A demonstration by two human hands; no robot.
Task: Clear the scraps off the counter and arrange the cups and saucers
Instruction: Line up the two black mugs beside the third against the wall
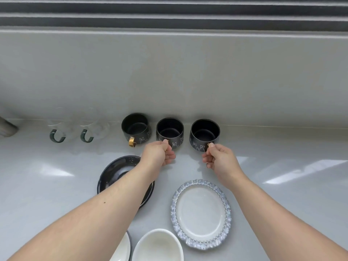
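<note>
— Nearest me sits a white bowl (158, 245), with the ruffled plate (201, 213) beside it. I've got my left hand (160, 154) pinched on the middle cup (170, 131)'s handle and my right hand (216, 157) pinched on the right cup (204, 133)'s handle, both cups by the backsplash.

— Risk?

— Thin pinches; lifting fast could swing the cups together or tip one.

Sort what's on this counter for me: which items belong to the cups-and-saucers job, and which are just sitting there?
Job items:
- left black cup, gold handle
- middle black cup, handle in left hand
- right black cup, handle in right hand
- black saucer
- blue-rimmed plate, probably

Lying about:
- two clear glass mugs, possibly cups too
- white bowl
- white dish
</note>
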